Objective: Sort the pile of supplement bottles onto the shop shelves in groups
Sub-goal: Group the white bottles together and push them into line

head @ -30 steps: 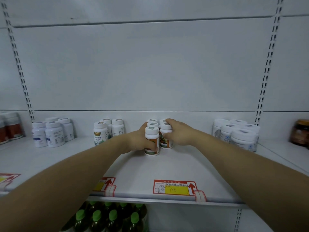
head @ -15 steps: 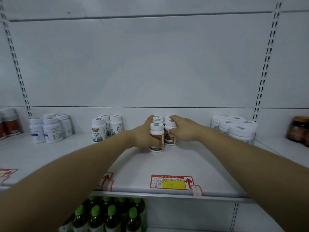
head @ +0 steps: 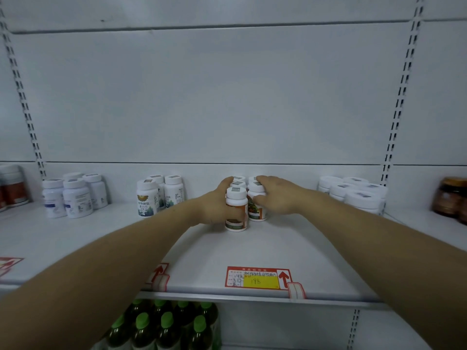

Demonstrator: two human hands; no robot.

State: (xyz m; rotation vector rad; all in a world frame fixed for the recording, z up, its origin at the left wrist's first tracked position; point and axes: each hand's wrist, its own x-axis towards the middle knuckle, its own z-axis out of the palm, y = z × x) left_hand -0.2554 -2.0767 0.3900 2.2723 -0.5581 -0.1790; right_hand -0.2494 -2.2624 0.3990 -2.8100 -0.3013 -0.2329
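Observation:
Several white-capped bottles with orange labels stand in a tight cluster at the middle of the white shelf [head: 252, 251]. My left hand [head: 213, 208] holds the front left bottle [head: 236, 195], thumb across its label and forefinger up by the caps behind. My right hand [head: 278, 195] cups the right side of the cluster. Its fingers lie over the rear caps and its thumb presses the side of the front right bottle [head: 257, 212]. The rear bottles are mostly hidden.
Other groups stand along the back: blue-label white bottles [head: 75, 198], green-label bottles [head: 149, 198], wide white jars [head: 353, 195], a brown jar [head: 449, 198] and red-label bottles [head: 12, 188]. Green-capped dark bottles [head: 166, 327] fill the shelf below. A red price tag [head: 257, 277] marks the shelf edge.
My right hand's fingers have stretched further back over the caps. The left forefinger has risen beside the rear caps. The cluster stays in place between both hands.

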